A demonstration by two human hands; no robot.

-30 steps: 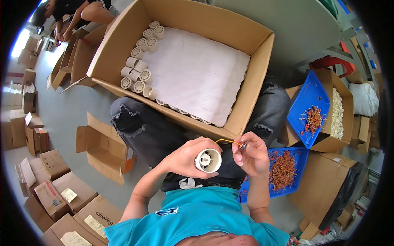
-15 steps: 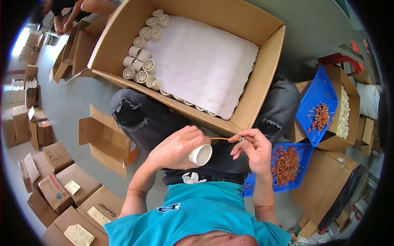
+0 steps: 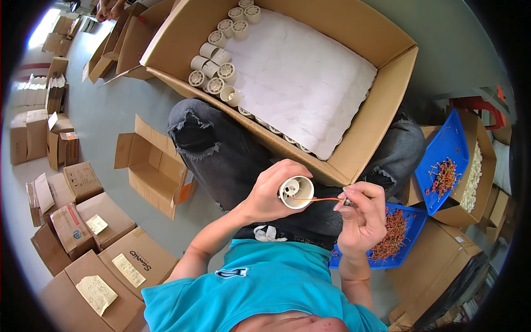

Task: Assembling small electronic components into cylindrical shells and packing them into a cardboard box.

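My left hand [image 3: 267,193] is wrapped round a white plastic cup-shaped housing [image 3: 301,187]. Its open mouth faces up, showing moulded posts inside. An orange wire [image 3: 326,199] runs from within the housing across to my right hand [image 3: 363,221]. There, thumb and fingers pinch a small metallic part [image 3: 347,202] at the wire's end; the fingers partly hide it. Just beyond my hands, a big open cardboard box [image 3: 387,83] rests across my legs. Inside it, similar white housings [image 3: 226,72] line the left and near sides around a white sheet [image 3: 310,72].
To the right, one blue tray [image 3: 412,235] holds a heap of red-orange wired parts; another blue tray [image 3: 434,149] sits on a carton of pale pieces [image 3: 473,177]. An open small carton [image 3: 152,177] and stacked boxes [image 3: 105,213] stand left. Another person's hands [image 3: 110,10] show far left.
The housing has turned in my left hand, so its mouth now faces up and its inside shows. My right hand still pinches the wire end. The whole view has shifted.
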